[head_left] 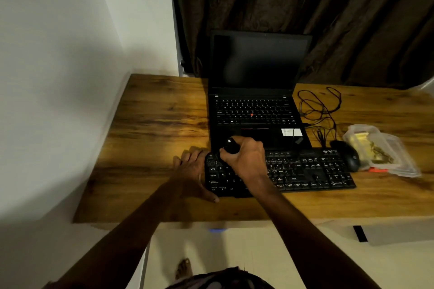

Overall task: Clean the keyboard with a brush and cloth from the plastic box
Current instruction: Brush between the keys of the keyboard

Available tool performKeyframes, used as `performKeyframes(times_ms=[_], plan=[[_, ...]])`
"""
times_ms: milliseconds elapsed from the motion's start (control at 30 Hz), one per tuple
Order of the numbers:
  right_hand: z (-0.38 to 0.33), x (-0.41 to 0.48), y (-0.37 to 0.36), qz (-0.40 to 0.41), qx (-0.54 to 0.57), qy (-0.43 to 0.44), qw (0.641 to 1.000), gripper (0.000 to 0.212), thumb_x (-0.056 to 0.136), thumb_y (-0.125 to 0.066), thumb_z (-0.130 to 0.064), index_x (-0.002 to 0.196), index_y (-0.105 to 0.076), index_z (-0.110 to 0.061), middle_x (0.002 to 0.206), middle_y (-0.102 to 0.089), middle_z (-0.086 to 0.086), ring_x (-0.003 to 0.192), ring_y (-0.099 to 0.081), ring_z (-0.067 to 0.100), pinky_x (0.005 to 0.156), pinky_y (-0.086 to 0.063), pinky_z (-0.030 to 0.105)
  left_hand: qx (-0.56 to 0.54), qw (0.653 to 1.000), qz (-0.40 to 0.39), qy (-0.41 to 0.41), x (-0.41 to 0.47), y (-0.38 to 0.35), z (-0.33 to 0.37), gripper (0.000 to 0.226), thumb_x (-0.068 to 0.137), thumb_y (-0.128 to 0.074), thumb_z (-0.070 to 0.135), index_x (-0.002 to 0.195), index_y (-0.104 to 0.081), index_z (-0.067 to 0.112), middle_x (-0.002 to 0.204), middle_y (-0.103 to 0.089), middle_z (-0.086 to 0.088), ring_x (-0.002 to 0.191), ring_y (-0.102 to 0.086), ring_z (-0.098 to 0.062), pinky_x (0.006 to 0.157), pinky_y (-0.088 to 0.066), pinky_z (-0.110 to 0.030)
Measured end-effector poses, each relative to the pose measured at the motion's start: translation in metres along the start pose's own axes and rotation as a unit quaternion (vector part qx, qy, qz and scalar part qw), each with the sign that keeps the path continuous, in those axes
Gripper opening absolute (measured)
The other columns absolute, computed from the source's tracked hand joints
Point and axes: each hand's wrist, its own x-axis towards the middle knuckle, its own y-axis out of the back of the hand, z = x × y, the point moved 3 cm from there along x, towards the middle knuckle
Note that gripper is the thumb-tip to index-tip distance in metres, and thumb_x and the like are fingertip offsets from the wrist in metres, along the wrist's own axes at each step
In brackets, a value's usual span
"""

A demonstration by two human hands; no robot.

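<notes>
A black external keyboard (pixel 305 171) lies on the wooden desk in front of a laptop. My right hand (pixel 246 155) is closed around a black brush (pixel 231 144), whose round handle end sticks up above my fist; its bristles are hidden over the keyboard's upper left keys. My left hand (pixel 191 171) rests flat against the keyboard's left end, thumb along the front edge. The clear plastic box (pixel 397 159) sits at the right of the desk with a yellowish cloth (pixel 362 145) inside.
An open black laptop (pixel 256 91) with a dark screen stands behind the keyboard. A black mouse (pixel 350 155) and tangled cable (pixel 321 110) lie between laptop and box. White wall on the left, dark curtain behind. The wooden desk (pixel 152 124) extends to the left.
</notes>
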Motion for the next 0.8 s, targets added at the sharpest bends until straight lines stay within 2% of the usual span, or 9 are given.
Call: performKeyframes(times_ms=[200,333,467,667,800], plan=[[-0.003,0.000,-0.002,0.001,0.075,-0.003,0.997,0.013,0.076,-0.080,-0.027,0.072,-0.072,-0.017,0.067,-0.071,-0.004,0.062,-0.068,0.008,0.059,-0.057,0.036,0.017,1.000,-0.011,0.011,0.001,0.000,0.000,0.154,0.031,-0.073,0.088,0.155,-0.004,0.027,0.156,-0.017,0.003,0.141,-0.018,-0.026,0.115,-0.015,-0.054],[0.008,-0.001,0.004,0.006,0.031,-0.011,0.999,0.013,0.078,-0.077,-0.034,0.079,-0.072,-0.022,0.070,-0.071,-0.008,0.066,-0.068,0.007,0.064,-0.060,0.034,0.007,1.000,-0.002,0.004,0.001,0.000,0.000,0.153,0.029,-0.074,0.086,0.154,-0.005,0.031,0.153,-0.021,0.004,0.139,-0.020,-0.025,0.113,-0.016,-0.053],[0.002,-0.002,-0.002,0.013,-0.043,0.004,0.999,0.018,0.078,-0.072,-0.039,0.082,-0.068,-0.023,0.067,-0.067,-0.006,0.066,-0.067,0.014,0.063,-0.058,0.036,0.005,1.000,-0.003,0.005,0.002,0.000,-0.001,0.152,0.030,-0.073,0.087,0.154,-0.007,0.029,0.153,-0.020,0.004,0.138,-0.021,-0.025,0.113,-0.017,-0.051],[-0.021,-0.008,-0.022,-0.017,0.022,0.025,0.999,0.015,0.077,-0.073,-0.035,0.075,-0.067,-0.021,0.066,-0.067,-0.006,0.064,-0.066,0.011,0.060,-0.057,0.037,0.031,0.999,-0.008,-0.003,-0.001,-0.001,0.000,0.146,0.038,-0.072,0.088,0.152,-0.010,0.021,0.150,-0.022,0.000,0.136,-0.022,-0.025,0.111,-0.017,-0.050],[-0.011,-0.002,-0.014,-0.004,0.035,-0.001,0.999,0.016,0.076,-0.074,-0.036,0.072,-0.068,-0.021,0.065,-0.068,-0.007,0.063,-0.066,0.008,0.060,-0.058,0.036,0.007,1.000,0.002,-0.005,-0.002,0.002,0.001,0.143,0.036,-0.077,0.083,0.150,-0.014,0.025,0.147,-0.025,0.002,0.133,-0.024,-0.025,0.112,-0.019,-0.051]])
